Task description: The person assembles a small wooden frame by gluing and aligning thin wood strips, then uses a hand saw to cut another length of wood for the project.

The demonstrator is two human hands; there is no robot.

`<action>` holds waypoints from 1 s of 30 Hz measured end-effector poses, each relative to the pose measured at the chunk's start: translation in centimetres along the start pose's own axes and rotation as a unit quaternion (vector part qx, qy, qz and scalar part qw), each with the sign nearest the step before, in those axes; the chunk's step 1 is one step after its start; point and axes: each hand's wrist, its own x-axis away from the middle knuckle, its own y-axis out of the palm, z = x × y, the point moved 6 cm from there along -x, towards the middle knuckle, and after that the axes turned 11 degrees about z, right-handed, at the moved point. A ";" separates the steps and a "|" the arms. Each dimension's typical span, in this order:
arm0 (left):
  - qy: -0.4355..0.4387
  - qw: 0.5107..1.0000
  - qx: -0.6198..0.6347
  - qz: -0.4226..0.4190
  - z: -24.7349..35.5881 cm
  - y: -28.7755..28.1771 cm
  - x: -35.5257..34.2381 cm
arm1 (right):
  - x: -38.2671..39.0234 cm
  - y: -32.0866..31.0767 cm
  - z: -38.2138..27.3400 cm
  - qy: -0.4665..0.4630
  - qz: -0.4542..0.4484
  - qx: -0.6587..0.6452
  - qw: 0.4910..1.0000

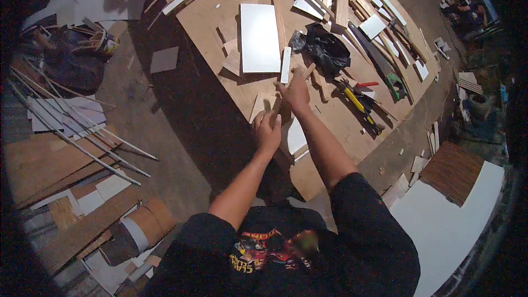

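My left hand (268,130) has its fingers curled on a small wooden piece (256,104) near the left edge of the plywood worktop (212,49). My right hand (295,94), a little higher, is closed at the lower end of a narrow white strip (286,63); what exactly it grips is partly hidden by the fingers. Beside it lie a large white rectangular panel (260,38), a crumpled black plastic bag (324,49), a hammer with a yellow handle (352,99) and red-handled pliers (366,84). A white offcut (295,135) lies between my forearms.
Strips and offcuts (368,5) crowd the worktop's far side, with a green-handled saw (394,82) at right. On the floor are long pale strips (82,126) and boards (66,159) at left, and a large white sheet (440,231) with a brown panel (451,170) at right.
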 end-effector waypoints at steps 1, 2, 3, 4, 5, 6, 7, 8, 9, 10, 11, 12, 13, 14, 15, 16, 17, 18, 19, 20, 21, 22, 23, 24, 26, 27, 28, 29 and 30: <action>-0.014 1.000 0.014 -0.006 -0.1 -0.3 -0.2 | -0.9 1.0 0.1 0.032 -0.014 0.007 0.999; -0.013 1.000 0.014 -0.007 0.0 -0.7 -0.5 | -1.6 1.7 0.3 0.063 -0.028 0.014 0.998; -0.007 1.000 0.020 -0.007 0.2 -1.0 -0.8 | -2.0 2.1 0.6 0.063 -0.026 0.014 0.998; -0.002 1.000 0.022 -0.008 0.2 -1.6 -1.0 | -1.7 3.1 1.8 0.089 -0.045 0.015 0.995; -0.002 1.000 0.023 -0.011 0.6 -1.9 -1.0 | -1.6 3.9 3.7 0.115 -0.062 0.019 0.991; -0.010 0.998 0.056 -0.018 2.3 -1.1 -0.9 | -2.2 4.3 8.9 0.154 -0.030 -0.089 0.984; -0.027 0.997 0.066 -0.007 1.7 -2.0 -1.2 | -1.4 4.3 8.2 0.154 -0.039 -0.095 0.983; -0.031 0.998 0.058 0.001 1.2 -2.7 -1.7 | 0.3 4.2 7.0 0.233 -0.080 -0.249 0.937; -0.097 0.989 0.108 -0.019 0.7 -2.5 -2.2 | 1.9 3.5 5.8 0.307 -0.114 -0.389 0.861; -0.161 0.973 0.159 -0.040 0.3 -2.0 -2.5 | 2.8 1.8 4.5 0.307 -0.117 -0.389 0.861; -0.162 0.973 0.157 -0.037 0.3 -1.9 -3.2 | 4.0 0.5 3.1 0.343 -0.130 -0.429 0.826; -0.177 0.969 0.166 -0.052 0.4 -1.2 -3.8 | 5.1 -0.8 2.6 0.376 -0.135 -0.466 0.789; -0.191 0.964 0.174 -0.069 0.7 -0.4 -4.2 | 5.9 -1.8 2.7 0.375 -0.131 -0.466 0.791; -0.174 0.949 0.254 -0.066 3.6 -0.5 -4.5 | 6.8 -2.7 3.0 0.372 -0.138 -0.493 0.774; -0.174 0.948 0.257 -0.073 4.6 0.2 -4.6 | 7.6 -3.4 3.2 0.369 -0.146 -0.520 0.756; -0.181 0.936 0.296 -0.061 5.0 0.1 -5.1 | 7.7 -4.9 0.5 0.368 -0.176 -0.529 0.744; -0.187 0.920 0.339 -0.058 6.0 0.3 -5.2 | 8.2 -5.5 0.7 0.368 -0.171 -0.529 0.745; -0.199 0.910 0.356 -0.078 6.8 0.4 -5.0 | 8.5 -6.1 0.9 0.351 -0.170 -0.520 0.760; -0.198 0.910 0.355 -0.085 7.5 0.2 -4.7 | 8.8 -6.8 0.6 0.334 -0.169 -0.510 0.774; -0.211 0.904 0.355 -0.107 8.0 0.2 -4.4 | 9.0 -7.8 0.2 0.316 -0.148 -0.508 0.788; -0.224 0.899 0.354 -0.129 8.4 0.3 -4.0 | 9.3 -8.1 0.1 0.318 -0.143 -0.508 0.788; -0.221 0.900 0.352 -0.131 8.1 0.2 -3.9 | 9.3 -8.6 -0.2 0.284 -0.126 -0.482 0.819; -0.227 0.888 0.369 -0.153 7.7 0.4 -3.6 | 9.3 -9.1 -0.6 0.251 -0.109 -0.455 0.848; -0.233 0.876 0.386 -0.175 7.5 0.7 -3.2 | 9.4 -9.4 -0.9 0.251 -0.107 -0.457 0.847; -0.241 0.858 0.412 -0.188 7.3 0.7 -2.5 | 9.8 -9.9 -1.0 0.245 -0.095 -0.433 0.862; -0.250 0.839 0.441 -0.199 7.2 0.7 -2.2 | 10.0 -10.0 -0.8 0.246 -0.094 -0.434 0.861; -0.250 0.839 0.440 -0.201 7.5 0.7 -2.0 | 10.2 -10.2 -0.4 0.244 -0.096 -0.418 0.870; -0.264 0.828 0.455 -0.196 7.7 0.6 -1.8 | 10.4 -10.4 0.0 0.241 -0.099 -0.401 0.878; -0.278 0.816 0.470 -0.190 7.9 0.5 -1.7 | 10.6 -10.6 0.3 0.242 -0.097 -0.401 0.878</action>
